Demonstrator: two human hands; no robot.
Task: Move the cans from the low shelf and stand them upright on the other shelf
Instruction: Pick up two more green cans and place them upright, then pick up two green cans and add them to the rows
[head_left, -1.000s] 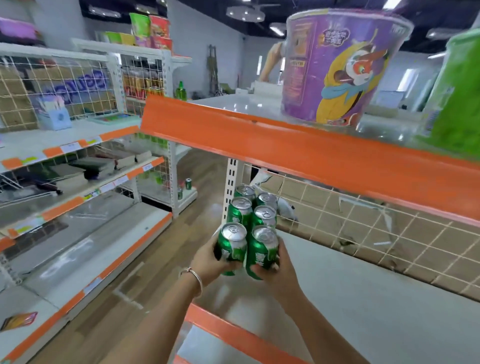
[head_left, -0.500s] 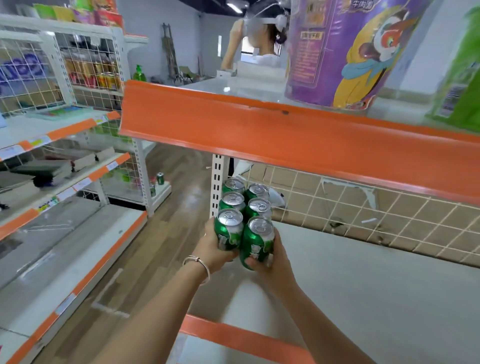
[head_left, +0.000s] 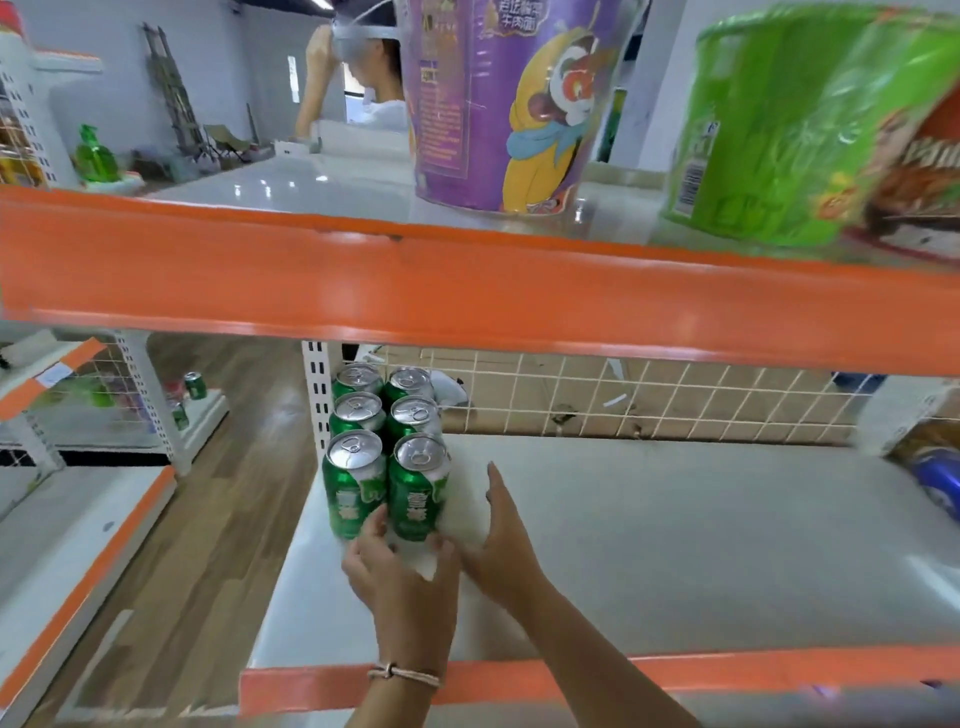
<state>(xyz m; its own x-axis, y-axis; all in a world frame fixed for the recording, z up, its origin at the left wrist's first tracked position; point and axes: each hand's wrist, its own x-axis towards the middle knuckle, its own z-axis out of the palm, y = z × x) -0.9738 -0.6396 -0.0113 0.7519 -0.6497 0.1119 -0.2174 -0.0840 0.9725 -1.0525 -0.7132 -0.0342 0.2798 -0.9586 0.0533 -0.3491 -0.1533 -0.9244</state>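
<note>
Six green cans stand upright at the shelf corner; my left hand and right hand spread wide, empty. A careless knuckle could topple the front pair.

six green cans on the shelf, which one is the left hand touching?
The front-left can, nearest the camera in the left column. The left hand's fingertips rest at its base; the other five cans have no hand on them.

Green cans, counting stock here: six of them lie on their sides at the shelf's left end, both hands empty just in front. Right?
Not quite. The head view shows the six green cans standing upright, tops up, in two rows at the shelf's left end. The left hand and right hand are indeed empty.
</note>
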